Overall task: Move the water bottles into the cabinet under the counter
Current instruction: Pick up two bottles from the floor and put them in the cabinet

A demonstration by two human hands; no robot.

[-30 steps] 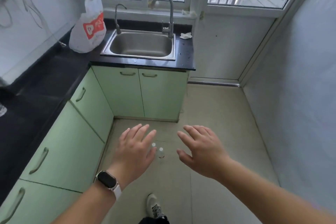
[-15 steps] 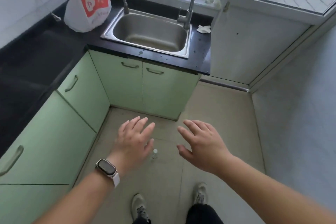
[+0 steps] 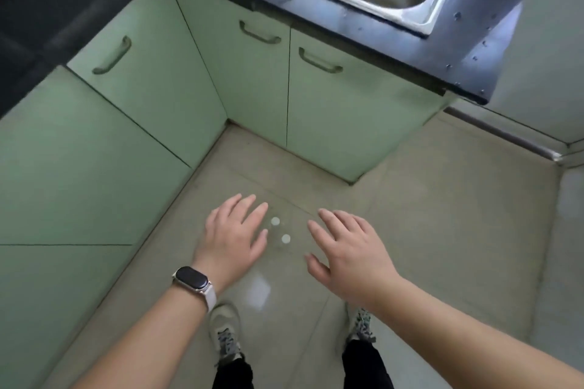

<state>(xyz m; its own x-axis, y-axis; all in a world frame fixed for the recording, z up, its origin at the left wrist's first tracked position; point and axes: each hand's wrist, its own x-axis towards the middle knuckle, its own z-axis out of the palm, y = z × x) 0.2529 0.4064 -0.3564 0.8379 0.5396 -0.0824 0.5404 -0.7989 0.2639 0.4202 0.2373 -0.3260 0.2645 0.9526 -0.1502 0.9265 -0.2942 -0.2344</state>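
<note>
The floor [image 3: 426, 230] was pale beige tile with thin grout lines, glossy enough to carry a bright reflection low in the middle of the frame. Two clear water bottles [image 3: 280, 230] stood upright on it near the centre, just beside each other, seen from above as two white caps. Two sneakers [image 3: 225, 333] rested on the tile at the bottom centre. Green cabinet doors [image 3: 319, 110] met the floor along its upper and left edges.
</note>
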